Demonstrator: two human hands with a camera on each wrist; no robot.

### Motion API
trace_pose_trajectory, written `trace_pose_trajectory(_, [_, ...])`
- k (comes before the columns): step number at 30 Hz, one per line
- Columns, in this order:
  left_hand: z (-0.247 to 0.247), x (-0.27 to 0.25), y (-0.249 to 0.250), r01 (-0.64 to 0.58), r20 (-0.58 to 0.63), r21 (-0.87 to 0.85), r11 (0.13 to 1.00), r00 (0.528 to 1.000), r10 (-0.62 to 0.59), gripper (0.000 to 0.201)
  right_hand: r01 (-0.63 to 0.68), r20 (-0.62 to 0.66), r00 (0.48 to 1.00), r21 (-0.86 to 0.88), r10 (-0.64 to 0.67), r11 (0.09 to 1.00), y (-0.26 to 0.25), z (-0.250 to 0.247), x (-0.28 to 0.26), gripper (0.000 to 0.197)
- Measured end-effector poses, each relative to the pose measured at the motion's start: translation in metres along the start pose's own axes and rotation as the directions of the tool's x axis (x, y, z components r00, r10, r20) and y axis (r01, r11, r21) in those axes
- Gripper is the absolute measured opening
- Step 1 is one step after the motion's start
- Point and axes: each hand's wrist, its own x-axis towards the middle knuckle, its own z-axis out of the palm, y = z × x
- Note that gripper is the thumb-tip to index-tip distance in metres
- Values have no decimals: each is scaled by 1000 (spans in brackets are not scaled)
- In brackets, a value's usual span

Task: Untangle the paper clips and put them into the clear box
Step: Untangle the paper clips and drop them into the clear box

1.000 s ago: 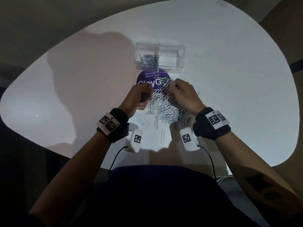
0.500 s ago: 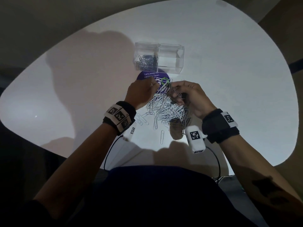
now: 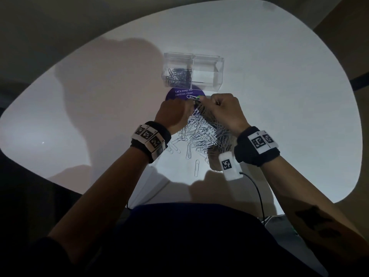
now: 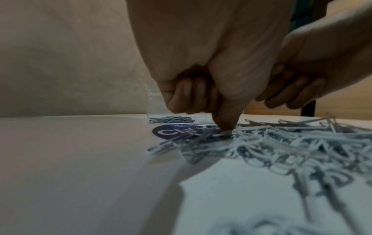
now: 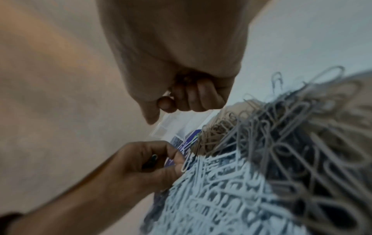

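Head view: both hands moved up toward the clear box, left hand and right hand now pinching a paper clip apart.

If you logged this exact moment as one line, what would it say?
left hand: pinching a paper clip | right hand: curled, grip unclear | pile: tangled on table | clear box: some clips in left compartment

The scene is dimly lit, the white bench is bent into a curve by wide-angle distortion with dark corners, broad soft shadows are cast across its left half, and both wrist views are blurred up close.
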Motion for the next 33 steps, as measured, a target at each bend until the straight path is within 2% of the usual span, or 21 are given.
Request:
trace_pose_trajectory(3, [1, -5, -5, 101, 35, -189, 977, 995, -97, 24, 176, 76, 984, -281, -161, 943, 2, 3, 7, 34])
trace_pose_trajectory(5, [-3, -9, -9, 146, 52, -357, 923, 989, -137, 32, 281, 165, 959, -462, -229, 841, 5, 3, 9, 21])
trace_pose_trajectory(7, [-6, -14, -9, 187, 90, -462, 867, 982, -165, 25, 361, 259, 932, -583, -255, 728, 6, 3, 11, 29])
trace_pose_trajectory(8, [-8, -15, -10, 257, 139, -560, 787, 966, -217, 23, 372, 283, 927, -611, -246, 699, 5, 3, 12, 32])
trace_pose_trajectory(10, [-13, -18, -9, 376, 235, -784, 493, 916, -325, 18, 359, 299, 931, -636, -211, 683, 2, 2, 14, 25])
trace_pose_trajectory(11, [-15, -19, -10, 403, 279, -839, 366, 896, -347, 19, 346, 299, 935, -644, -192, 682, 1, 1, 15, 19])
trace_pose_trajectory(13, [-18, -21, -11, 399, 304, -873, 281, 895, -327, 24, 315, 293, 944, -647, -155, 695, 0, -2, 15, 12])
trace_pose_trajectory(15, [-19, -21, -9, 397, 307, -877, 270, 896, -320, 19, 288, 290, 949, -621, -127, 729, 1, -8, 12, 11])
trace_pose_trajectory(16, [-18, -20, -9, 402, 302, -866, 297, 894, -330, 23, 279, 304, 946, -605, -108, 746, 0, -11, 10, 11])
trace_pose_trajectory(17, [-15, -18, -9, 404, 283, -840, 362, 896, -342, 31, 279, 322, 942, -594, -95, 754, 1, -15, 8, 14])
trace_pose_trajectory(19, [-9, -14, -8, 368, 192, -757, 540, 915, -355, 40, 286, 352, 933, -591, -77, 754, 2, -21, 4, 21])
trace_pose_trajectory(22, [-5, -16, -5, 243, 89, -588, 771, 968, -236, 42, 264, 326, 942, -575, -80, 774, 5, -23, 0, 34])
trace_pose_trajectory(24, [-7, -18, -1, 158, 97, -452, 878, 987, -128, 32, 235, 240, 964, -560, -116, 795, 7, -21, 0, 38])
trace_pose_trajectory(26, [-7, -22, 3, 91, 102, -294, 951, 993, -63, 26, 213, 176, 975, -544, -138, 812, 8, -18, 1, 27])
trace_pose_trajectory(28, [-4, -27, 4, 9, 98, -144, 990, 995, 5, 30, 233, 189, 970, -555, -152, 799, 5, -11, -1, 12])
trace_pose_trajectory(31, [4, -33, 0, -81, 50, -14, 997, 995, 82, 33, 312, 293, 942, -585, -163, 749, 1, 0, -4, 22])
trace_pose_trajectory(33, [4, -35, -1, -100, 6, 31, 994, 995, 100, 25, 314, 308, 939, -598, -151, 737, 0, 4, -6, 20])
